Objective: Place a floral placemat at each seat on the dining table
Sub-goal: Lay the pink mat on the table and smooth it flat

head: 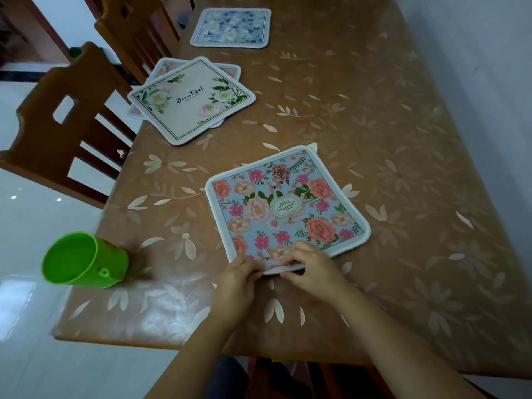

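While the left hand and right hand both pinch the lifted near corner of the square, white-bordered pink-floral placemat by the table's 6 o'clock edge, the glossy flower-printed table cover stretches wide toward 3 o'clock (a green plastic cup stands at 9 o'clock).

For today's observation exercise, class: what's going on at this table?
A person is laying out placemats. Their left grip and right grip pinch the near edge of a pink-flowered placemat lying on the table. A blue-and-white placemat lies at the far end, a stack of spare mats waits by the chairs, and a green cup sits near the left edge.
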The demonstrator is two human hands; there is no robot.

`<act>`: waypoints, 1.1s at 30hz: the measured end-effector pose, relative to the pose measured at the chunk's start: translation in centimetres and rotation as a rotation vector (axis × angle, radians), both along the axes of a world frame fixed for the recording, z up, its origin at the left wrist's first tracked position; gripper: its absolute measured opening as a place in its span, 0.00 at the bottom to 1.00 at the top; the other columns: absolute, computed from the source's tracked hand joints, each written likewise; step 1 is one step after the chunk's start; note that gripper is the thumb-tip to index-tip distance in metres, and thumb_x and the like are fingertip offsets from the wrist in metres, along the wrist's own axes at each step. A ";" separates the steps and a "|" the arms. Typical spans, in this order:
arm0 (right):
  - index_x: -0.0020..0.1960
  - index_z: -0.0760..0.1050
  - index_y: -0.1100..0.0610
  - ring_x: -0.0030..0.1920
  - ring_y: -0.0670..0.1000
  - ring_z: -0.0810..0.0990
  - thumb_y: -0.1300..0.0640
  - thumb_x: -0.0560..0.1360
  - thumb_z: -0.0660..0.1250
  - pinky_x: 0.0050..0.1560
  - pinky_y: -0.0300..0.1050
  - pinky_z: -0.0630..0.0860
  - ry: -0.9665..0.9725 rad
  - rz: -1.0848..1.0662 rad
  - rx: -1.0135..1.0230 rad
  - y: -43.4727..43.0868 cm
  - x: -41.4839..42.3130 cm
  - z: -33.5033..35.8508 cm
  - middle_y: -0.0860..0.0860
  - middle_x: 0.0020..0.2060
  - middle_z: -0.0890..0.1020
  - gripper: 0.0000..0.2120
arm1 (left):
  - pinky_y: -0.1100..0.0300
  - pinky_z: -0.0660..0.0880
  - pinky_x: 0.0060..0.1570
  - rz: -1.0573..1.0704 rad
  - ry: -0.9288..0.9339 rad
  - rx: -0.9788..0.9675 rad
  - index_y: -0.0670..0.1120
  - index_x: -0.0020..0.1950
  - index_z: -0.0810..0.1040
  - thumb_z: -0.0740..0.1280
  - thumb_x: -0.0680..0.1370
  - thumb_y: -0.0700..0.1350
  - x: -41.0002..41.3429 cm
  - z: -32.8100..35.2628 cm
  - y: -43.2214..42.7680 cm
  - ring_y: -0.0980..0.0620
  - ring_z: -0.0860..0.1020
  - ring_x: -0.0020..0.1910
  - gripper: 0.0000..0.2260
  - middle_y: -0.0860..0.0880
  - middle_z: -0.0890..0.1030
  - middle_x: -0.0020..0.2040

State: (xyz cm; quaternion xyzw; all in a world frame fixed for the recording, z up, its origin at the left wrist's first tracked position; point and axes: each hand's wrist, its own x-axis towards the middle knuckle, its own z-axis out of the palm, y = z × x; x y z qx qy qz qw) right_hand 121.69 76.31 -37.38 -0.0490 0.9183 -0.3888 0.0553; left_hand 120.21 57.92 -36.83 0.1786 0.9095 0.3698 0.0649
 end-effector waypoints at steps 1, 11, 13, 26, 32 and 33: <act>0.46 0.78 0.57 0.46 0.47 0.72 0.56 0.69 0.72 0.48 0.38 0.68 -0.007 0.004 0.027 0.4 0.0 -0.1 0.47 0.41 0.72 0.08 | 0.67 0.69 0.43 0.025 -0.029 0.007 0.37 0.42 0.79 0.65 0.73 0.32 0.0 -0.3 -0.2 0.46 0.75 0.45 0.04 0.43 0.76 0.43; 0.41 0.81 0.59 0.42 0.49 0.76 0.62 0.67 0.73 0.48 0.45 0.75 0.030 -0.133 0.037 4.0 -0.1 0.2 0.49 0.38 0.76 0.04 | 0.79 0.67 0.40 0.077 -0.073 0.023 0.40 0.43 0.79 0.68 0.72 0.35 -1.1 -0.5 -3.3 0.56 0.72 0.44 0.02 0.50 0.75 0.44; 0.40 0.81 0.60 0.41 0.48 0.75 0.63 0.66 0.74 0.49 0.45 0.74 0.041 -0.138 0.035 3.9 -0.3 0.3 0.48 0.37 0.76 0.04 | 0.78 0.69 0.40 0.012 -0.053 0.006 0.42 0.45 0.80 0.71 0.71 0.38 -0.8 -0.7 -3.2 0.58 0.73 0.46 0.04 0.52 0.76 0.46; 0.38 0.82 0.60 0.39 0.52 0.77 0.63 0.63 0.76 0.48 0.26 0.63 0.003 -0.300 0.107 7.2 3.5 1.0 0.53 0.35 0.80 0.05 | 0.66 0.70 0.46 -0.123 0.007 0.008 0.41 0.47 0.82 0.69 0.72 0.36 -1.5 -0.9 2.1 0.52 0.75 0.48 0.06 0.45 0.79 0.47; 0.34 0.81 0.62 0.34 0.44 0.74 0.65 0.61 0.77 0.36 0.34 0.71 0.022 -0.472 0.014 7.0 5.4 0.4 0.44 0.31 0.77 0.06 | 0.68 0.68 0.46 -0.248 0.039 0.015 0.41 0.49 0.81 0.69 0.71 0.34 -2.8 -0.5 5.4 0.51 0.76 0.47 0.08 0.44 0.79 0.47; 0.34 0.81 0.61 0.34 0.42 0.74 0.65 0.61 0.77 0.36 0.33 0.69 0.014 -0.485 -0.008 6.5 5.4 0.4 0.40 0.31 0.75 0.05 | 0.65 0.69 0.45 -0.293 0.048 0.002 0.42 0.49 0.81 0.70 0.70 0.36 -2.6 -0.3 5.8 0.49 0.76 0.46 0.09 0.44 0.79 0.47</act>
